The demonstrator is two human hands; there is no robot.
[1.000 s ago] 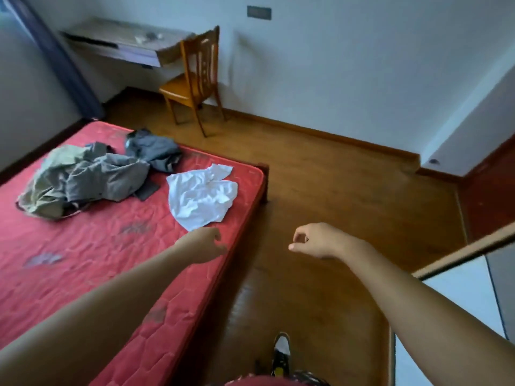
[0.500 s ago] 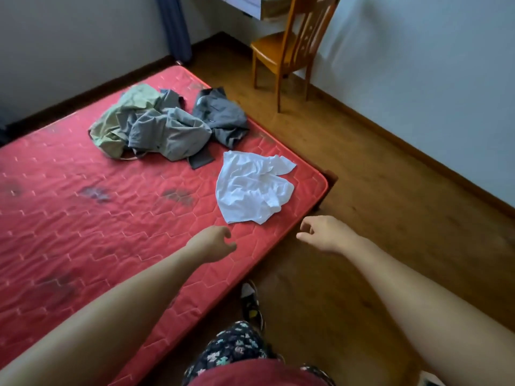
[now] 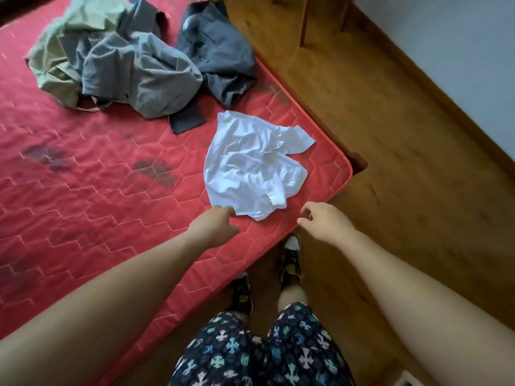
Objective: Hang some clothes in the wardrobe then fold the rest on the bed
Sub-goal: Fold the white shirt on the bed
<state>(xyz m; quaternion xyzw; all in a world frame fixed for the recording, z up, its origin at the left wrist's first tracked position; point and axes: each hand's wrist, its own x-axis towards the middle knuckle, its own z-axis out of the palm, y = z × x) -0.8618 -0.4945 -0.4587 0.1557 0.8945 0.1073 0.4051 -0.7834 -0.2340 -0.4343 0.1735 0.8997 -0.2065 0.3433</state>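
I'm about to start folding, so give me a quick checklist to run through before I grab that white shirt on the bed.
1. Left hand and right hand hold nothing: ok.
2. White shirt lies just beyond both hands: ok.
3. Shirt apart from the pile of clothes: ok.
4. Shirt spread flat: not ok, crumpled.
5. Bare mattress beside it for folding: ok.
6. Left fingers touching the shirt: cannot tell.

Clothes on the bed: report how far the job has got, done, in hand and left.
Done: nothing on the bed looks folded; the wardrobe is out of view, so hanging cannot be judged. In hand: the left hand and right hand reach toward the crumpled white garment, both holding nothing. Left: that garment, the grey-green heap and the dark grey garment all lie unfolded.
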